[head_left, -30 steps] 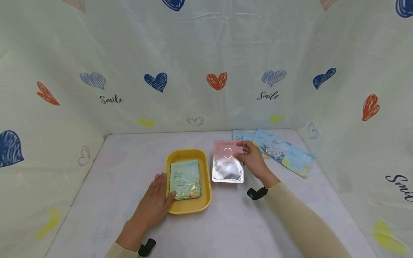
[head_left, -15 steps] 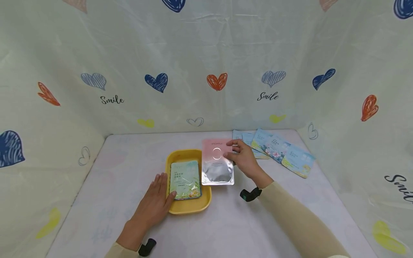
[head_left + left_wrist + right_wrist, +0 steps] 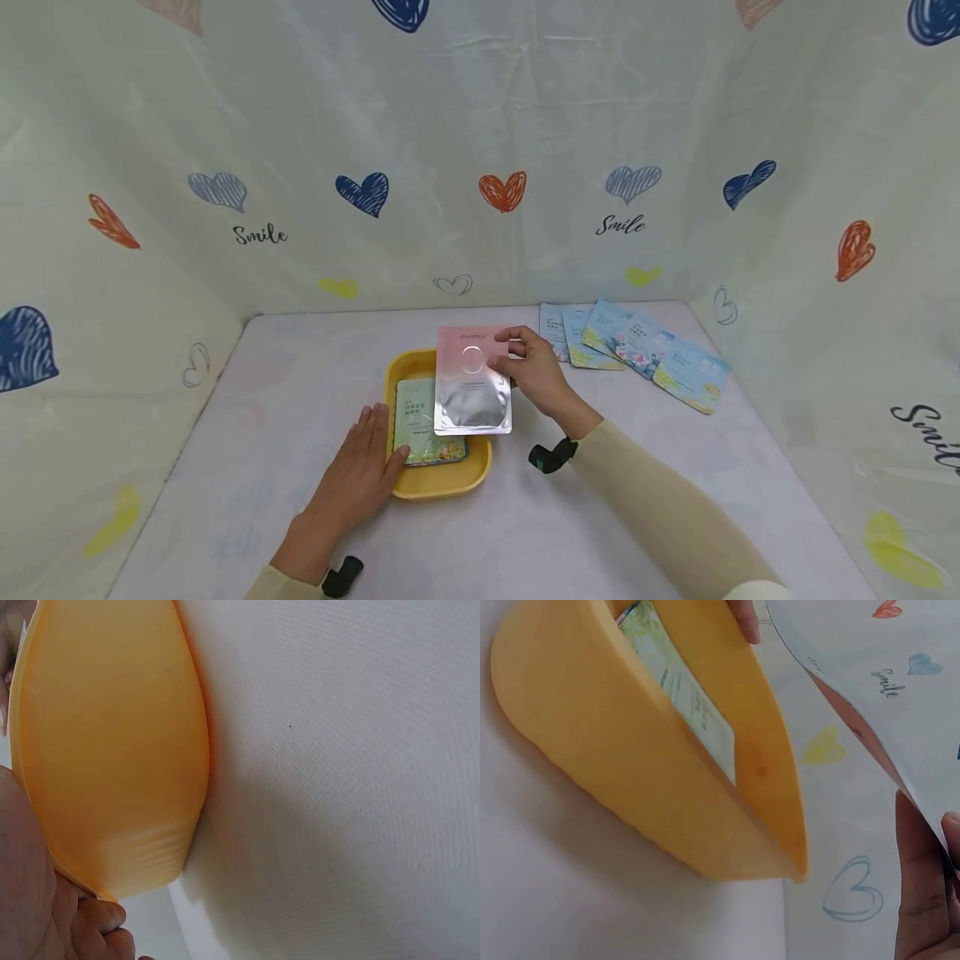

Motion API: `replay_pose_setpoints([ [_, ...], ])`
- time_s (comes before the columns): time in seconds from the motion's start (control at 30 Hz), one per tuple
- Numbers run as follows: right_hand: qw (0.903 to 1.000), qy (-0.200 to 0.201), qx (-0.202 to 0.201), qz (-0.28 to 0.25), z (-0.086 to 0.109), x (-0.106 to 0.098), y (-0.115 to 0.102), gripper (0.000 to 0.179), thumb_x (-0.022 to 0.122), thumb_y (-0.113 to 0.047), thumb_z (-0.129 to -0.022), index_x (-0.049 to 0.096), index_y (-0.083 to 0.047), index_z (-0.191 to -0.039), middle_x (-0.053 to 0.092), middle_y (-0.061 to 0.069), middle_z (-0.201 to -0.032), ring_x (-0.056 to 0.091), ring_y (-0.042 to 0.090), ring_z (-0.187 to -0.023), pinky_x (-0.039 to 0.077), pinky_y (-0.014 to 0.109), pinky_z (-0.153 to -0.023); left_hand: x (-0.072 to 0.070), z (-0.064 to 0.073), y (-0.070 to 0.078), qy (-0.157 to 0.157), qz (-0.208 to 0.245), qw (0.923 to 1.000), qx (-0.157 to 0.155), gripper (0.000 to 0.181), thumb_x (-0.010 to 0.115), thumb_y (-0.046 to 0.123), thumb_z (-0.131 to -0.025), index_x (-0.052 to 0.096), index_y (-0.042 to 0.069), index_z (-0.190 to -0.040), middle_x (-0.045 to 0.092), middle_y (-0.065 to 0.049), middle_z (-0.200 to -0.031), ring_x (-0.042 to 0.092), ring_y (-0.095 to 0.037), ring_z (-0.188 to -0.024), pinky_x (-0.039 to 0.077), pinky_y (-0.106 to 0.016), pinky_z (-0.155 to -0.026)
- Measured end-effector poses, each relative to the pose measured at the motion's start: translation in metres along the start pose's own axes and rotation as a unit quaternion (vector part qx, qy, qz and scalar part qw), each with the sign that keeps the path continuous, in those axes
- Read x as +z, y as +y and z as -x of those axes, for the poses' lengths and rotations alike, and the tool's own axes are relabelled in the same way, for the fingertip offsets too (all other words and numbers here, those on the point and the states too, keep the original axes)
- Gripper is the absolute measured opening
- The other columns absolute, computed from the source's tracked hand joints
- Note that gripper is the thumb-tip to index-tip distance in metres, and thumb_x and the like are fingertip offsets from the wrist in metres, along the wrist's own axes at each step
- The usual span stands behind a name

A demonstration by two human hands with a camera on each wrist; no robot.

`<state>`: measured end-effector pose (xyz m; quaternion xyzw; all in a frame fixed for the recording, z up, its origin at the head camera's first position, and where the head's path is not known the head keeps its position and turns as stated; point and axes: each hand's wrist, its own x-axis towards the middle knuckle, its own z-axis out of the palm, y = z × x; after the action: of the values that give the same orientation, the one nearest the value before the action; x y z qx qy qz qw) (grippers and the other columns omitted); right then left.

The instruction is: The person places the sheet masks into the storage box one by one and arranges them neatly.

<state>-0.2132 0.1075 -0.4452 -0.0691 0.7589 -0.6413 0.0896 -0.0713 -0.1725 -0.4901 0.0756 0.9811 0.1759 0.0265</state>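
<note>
Now holding above the yellow plastic tray [image 3: 441, 486], not beside it as a second ago, the pink-and-silver foil sachet [image 3: 472, 383], partly hiding the green sachet [image 3: 415, 421] inside: apparently mid-transfer. Pinching with thumb and bent fingers of the right hand [image 3: 538, 371]; resting the left hand [image 3: 354, 465], straight-fingered, at the tray's left edge, as before.

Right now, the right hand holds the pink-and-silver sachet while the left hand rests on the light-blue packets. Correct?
Not quite: the left hand rests against the left rim of the yellow tray, not on the light-blue packets, as the head view shows. The right hand does hold the pink-and-silver sachet.
</note>
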Motion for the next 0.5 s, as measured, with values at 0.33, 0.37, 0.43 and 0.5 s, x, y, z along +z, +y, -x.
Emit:
replay_pose_setpoints([
  [0.33, 0.9996, -0.028, 0.006, -0.004, -0.009, 0.031, 0.005, 0.032, 0.071, -0.004, -0.098, 0.060, -0.006, -0.128, 0.074, 0.017, -0.120, 0.076, 0.023, -0.087, 0.066, 0.036, -0.069, 0.001, 0.000, 0.000, 0.001, -0.004, 1.0000, -0.002, 0.079, 0.049, 0.038, -0.112, 0.015, -0.010, -0.164, 0.023, -0.028, -0.171, 0.018, -0.045, -0.161, 0.025, -0.059, -0.129],
  [0.37, 0.9995, -0.030, 0.007, -0.005, -0.010, 0.034, 0.005, 0.032, 0.071, -0.004, -0.098, 0.060, -0.006, -0.128, 0.074, 0.018, -0.120, 0.076, 0.023, -0.087, 0.066, 0.036, -0.069, 0.001, 0.000, -0.001, 0.000, -0.005, 1.0000, -0.003, 0.078, 0.049, 0.038, -0.112, 0.015, -0.010, -0.164, 0.023, -0.028, -0.171, 0.018, -0.045, -0.161, 0.025, -0.059, -0.129],
  [0.43, 0.9995, -0.031, 0.011, -0.003, -0.011, 0.040, 0.007, 0.031, 0.071, -0.003, -0.098, 0.060, -0.005, -0.127, 0.075, 0.018, -0.119, 0.076, 0.023, -0.087, 0.066, 0.036, -0.070, 0.001, 0.000, -0.001, -0.002, -0.006, 1.0000, -0.006, 0.079, 0.049, 0.038, -0.112, 0.015, -0.010, -0.164, 0.023, -0.028, -0.172, 0.018, -0.045, -0.161, 0.025, -0.059, -0.129],
  [0.5, 0.9995, -0.027, 0.018, 0.000, -0.012, 0.046, 0.008, 0.031, 0.071, -0.003, -0.097, 0.061, -0.006, -0.127, 0.075, 0.017, -0.118, 0.075, 0.022, -0.087, 0.066, 0.034, -0.071, 0.001, 0.000, -0.001, -0.002, -0.007, 0.9999, -0.007, 0.079, 0.048, 0.039, -0.112, 0.015, -0.010, -0.164, 0.023, -0.028, -0.171, 0.018, -0.045, -0.161, 0.024, -0.059, -0.129],
])
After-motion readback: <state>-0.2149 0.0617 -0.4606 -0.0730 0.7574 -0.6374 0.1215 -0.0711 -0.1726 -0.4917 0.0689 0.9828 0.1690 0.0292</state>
